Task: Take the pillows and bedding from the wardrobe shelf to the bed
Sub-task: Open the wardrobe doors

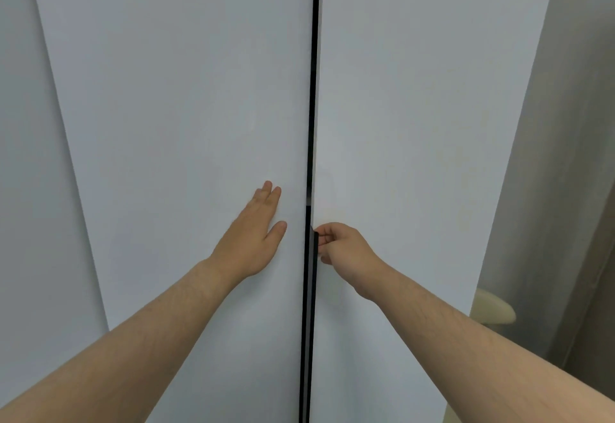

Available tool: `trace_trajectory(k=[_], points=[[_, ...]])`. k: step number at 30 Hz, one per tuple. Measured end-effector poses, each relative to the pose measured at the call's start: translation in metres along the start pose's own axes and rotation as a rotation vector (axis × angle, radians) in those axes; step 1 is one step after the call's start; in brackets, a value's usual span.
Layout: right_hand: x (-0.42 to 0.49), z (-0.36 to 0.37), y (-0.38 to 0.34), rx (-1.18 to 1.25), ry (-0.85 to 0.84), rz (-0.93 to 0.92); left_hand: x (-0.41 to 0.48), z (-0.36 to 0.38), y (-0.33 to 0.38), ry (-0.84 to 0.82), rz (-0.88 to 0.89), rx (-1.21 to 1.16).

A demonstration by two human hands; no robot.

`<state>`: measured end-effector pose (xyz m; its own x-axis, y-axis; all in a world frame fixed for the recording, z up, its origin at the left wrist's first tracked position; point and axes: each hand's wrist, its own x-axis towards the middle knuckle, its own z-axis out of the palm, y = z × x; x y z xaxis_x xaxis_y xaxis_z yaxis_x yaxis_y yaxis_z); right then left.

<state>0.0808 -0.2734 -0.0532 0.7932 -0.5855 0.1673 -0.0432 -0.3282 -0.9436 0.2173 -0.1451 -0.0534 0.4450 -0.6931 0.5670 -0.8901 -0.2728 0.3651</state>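
Two tall white wardrobe doors fill the view, the left door (186, 106) and the right door (416, 106), with a thin dark gap (312, 90) between them. My left hand (254, 233) lies flat and open against the left door, close to the gap. My right hand (339, 249) has its fingers curled around the dark handle strip (312, 283) on the inner edge of the right door. Both doors look closed or nearly so. The shelf, pillows and bedding are hidden behind them.
A grey wall or curtain (565, 156) runs down the right side. A cream rounded object (492, 309) sticks out beside the right door, low down. Another white panel (30, 189) stands at the far left.
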Motion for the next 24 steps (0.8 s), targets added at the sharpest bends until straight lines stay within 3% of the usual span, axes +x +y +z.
trace_trajectory(k=[4,8,11,16,24], points=[[-0.037,-0.012,0.0,0.094,-0.049,0.015,-0.012,-0.011,0.049,0.028,-0.184,-0.667],[-0.075,-0.029,-0.002,0.14,-0.084,0.02,-0.015,-0.026,0.107,-0.003,-0.215,-0.988],[-0.102,-0.043,-0.004,0.165,-0.112,0.032,-0.022,-0.029,0.139,-0.056,-0.172,-1.113],[-0.142,-0.068,-0.007,0.191,-0.138,0.053,-0.039,-0.03,0.17,-0.068,-0.253,-1.276],[-0.199,-0.117,-0.004,0.137,-0.123,0.048,-0.078,-0.034,0.243,-0.145,-0.236,-1.299]])
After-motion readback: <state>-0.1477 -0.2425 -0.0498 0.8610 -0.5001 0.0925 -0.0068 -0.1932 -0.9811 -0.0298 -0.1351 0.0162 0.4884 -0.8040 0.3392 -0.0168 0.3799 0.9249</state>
